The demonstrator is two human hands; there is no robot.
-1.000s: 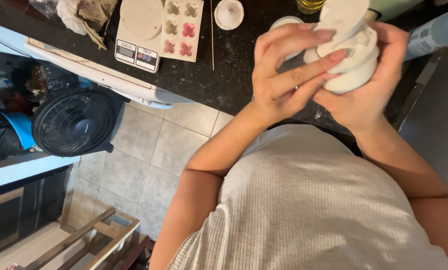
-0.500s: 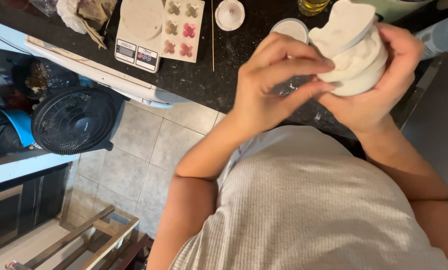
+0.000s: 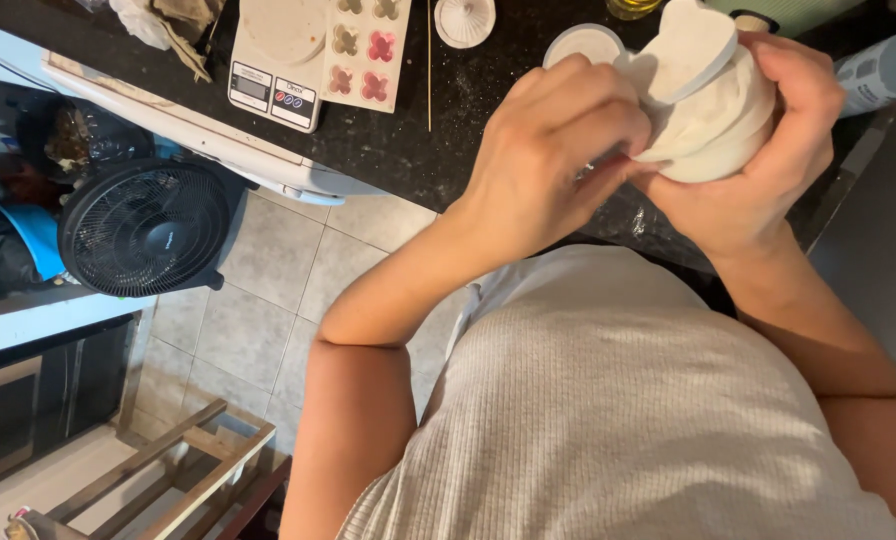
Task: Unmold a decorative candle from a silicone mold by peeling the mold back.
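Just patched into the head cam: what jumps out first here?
Both hands, left hand and right hand, clasp a white silicone mould over the black countertop at upper right. Up left on the counter sit a small kitchen scale and a flower-cavity mould tray; a black fan stands on the tiled floor below.

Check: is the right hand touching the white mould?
Touching. The head view shows the right hand wrapped around the white mould, fingers pressed against its side; the left hand pinches its lower edge too.
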